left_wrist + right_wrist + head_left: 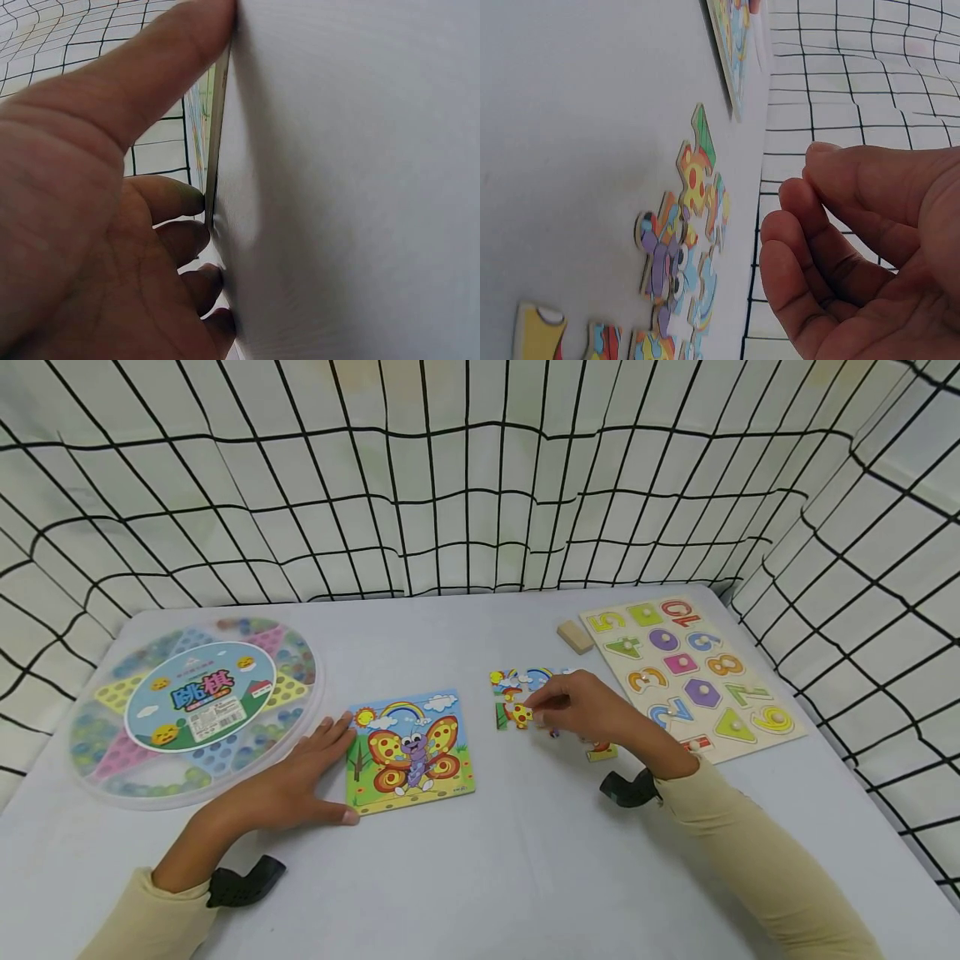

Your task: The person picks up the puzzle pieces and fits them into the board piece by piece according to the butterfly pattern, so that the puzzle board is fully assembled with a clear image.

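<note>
My left hand [303, 781] rests at the left edge of a square butterfly puzzle board [412, 756]. Its fingers are spread along that edge, with the thumb at the near corner; in the left wrist view, fingertips [191, 199] touch the board's thin side. Over a group of loose puzzle pieces [517, 717] hovers my right hand [581, 706], which covers some of them. The right wrist view shows its fingers loosely bent, thumb close to the index finger, and nothing visible between them. Purple-and-orange pieces [664, 255] and a yellow, red-spotted piece [695, 180] lie on the cloth.
On the left lies a round, clear-lidded game box [198, 697] with coloured marbles. A wooden number-and-shape board [690, 693] lies at the right, with a small wooden block [575, 637] by its corner. Black netting [465, 493] stands around the white table [480, 877].
</note>
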A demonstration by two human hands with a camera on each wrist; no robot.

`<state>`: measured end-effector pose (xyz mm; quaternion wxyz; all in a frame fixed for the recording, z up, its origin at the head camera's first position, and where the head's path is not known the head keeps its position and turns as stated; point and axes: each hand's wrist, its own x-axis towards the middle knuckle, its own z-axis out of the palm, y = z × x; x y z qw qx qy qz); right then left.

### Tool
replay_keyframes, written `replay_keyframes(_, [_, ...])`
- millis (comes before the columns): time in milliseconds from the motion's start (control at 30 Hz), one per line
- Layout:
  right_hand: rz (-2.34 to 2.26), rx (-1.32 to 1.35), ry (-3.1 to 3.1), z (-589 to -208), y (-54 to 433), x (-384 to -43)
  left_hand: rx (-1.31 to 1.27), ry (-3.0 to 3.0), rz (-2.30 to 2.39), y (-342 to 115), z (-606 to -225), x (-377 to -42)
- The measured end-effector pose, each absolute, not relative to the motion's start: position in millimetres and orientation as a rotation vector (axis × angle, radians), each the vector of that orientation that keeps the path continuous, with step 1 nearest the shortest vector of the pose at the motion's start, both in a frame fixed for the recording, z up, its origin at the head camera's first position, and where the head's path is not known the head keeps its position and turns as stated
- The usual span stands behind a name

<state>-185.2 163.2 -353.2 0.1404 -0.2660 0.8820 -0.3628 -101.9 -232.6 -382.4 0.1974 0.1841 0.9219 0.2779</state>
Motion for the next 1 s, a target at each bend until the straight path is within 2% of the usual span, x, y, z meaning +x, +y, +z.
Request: replay_keyframes(1000, [-0.939,-0.725,2.598,-371.0,213.6,-174.7,0.522,2.591,0.782,-233.0,-381.9,-100.6])
